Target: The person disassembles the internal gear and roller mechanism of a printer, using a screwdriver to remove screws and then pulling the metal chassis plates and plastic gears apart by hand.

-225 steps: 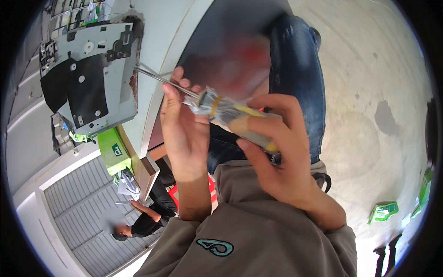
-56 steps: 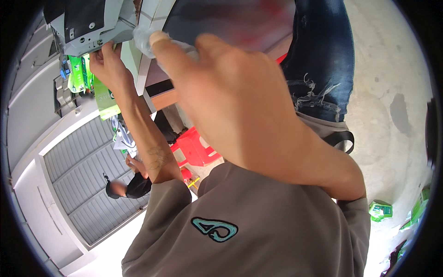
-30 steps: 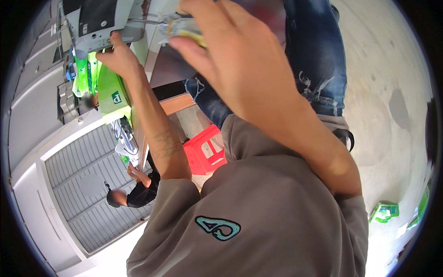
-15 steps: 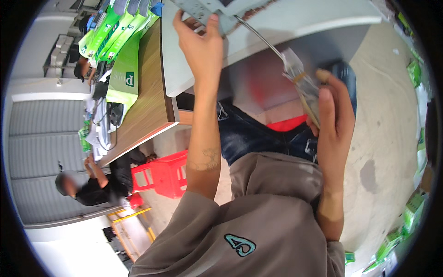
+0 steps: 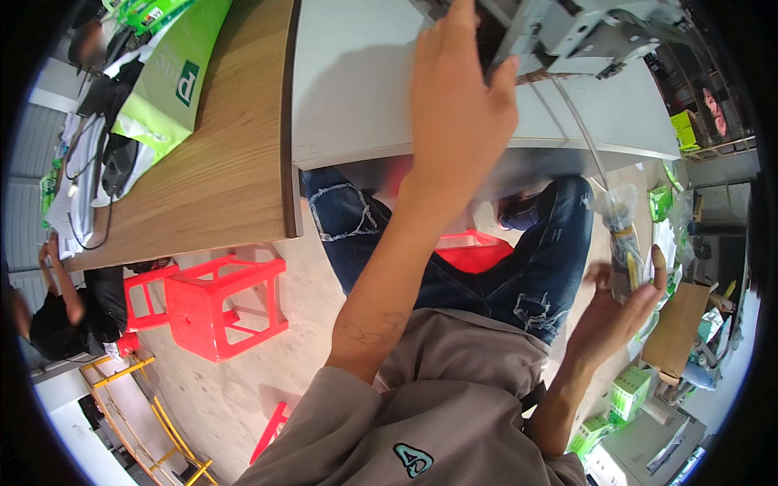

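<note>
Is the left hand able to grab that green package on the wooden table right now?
Probably not at the moment: the left hand is holding the grey metal unit. Nothing visible blocks the way over the white tabletop toward the green package, though.

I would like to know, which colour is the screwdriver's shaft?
The screwdriver's shaft is silver-grey and shiny; it shows best in the head view, the only one.
</note>
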Demonstrator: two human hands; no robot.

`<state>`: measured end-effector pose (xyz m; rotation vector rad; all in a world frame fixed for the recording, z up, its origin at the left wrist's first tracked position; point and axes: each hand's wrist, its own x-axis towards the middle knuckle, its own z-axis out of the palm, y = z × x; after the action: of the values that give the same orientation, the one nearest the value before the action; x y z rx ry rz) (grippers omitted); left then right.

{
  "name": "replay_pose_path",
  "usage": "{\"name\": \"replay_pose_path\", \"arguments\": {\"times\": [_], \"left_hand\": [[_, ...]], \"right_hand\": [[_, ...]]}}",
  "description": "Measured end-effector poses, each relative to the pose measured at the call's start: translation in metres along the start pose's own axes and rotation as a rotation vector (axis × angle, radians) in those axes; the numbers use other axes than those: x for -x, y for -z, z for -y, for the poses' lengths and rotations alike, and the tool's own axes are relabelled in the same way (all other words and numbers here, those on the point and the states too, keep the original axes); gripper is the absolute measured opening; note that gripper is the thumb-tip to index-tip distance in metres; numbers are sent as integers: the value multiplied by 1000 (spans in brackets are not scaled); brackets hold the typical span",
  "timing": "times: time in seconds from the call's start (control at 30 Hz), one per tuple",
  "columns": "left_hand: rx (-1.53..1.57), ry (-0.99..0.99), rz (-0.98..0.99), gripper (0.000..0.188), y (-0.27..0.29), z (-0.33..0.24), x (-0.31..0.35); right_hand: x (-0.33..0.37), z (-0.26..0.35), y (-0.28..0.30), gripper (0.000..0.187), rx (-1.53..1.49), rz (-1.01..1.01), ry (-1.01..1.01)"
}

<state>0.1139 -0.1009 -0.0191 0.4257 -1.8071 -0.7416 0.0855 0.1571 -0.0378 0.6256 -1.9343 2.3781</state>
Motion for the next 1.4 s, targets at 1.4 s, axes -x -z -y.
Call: {"name": "replay_pose_path", "arguments": {"times": [1.4], "left_hand": [[1325,1079,67,14,-59,-71,79]], "right_hand": [[0,-2,14,64,943,18,375]]}}
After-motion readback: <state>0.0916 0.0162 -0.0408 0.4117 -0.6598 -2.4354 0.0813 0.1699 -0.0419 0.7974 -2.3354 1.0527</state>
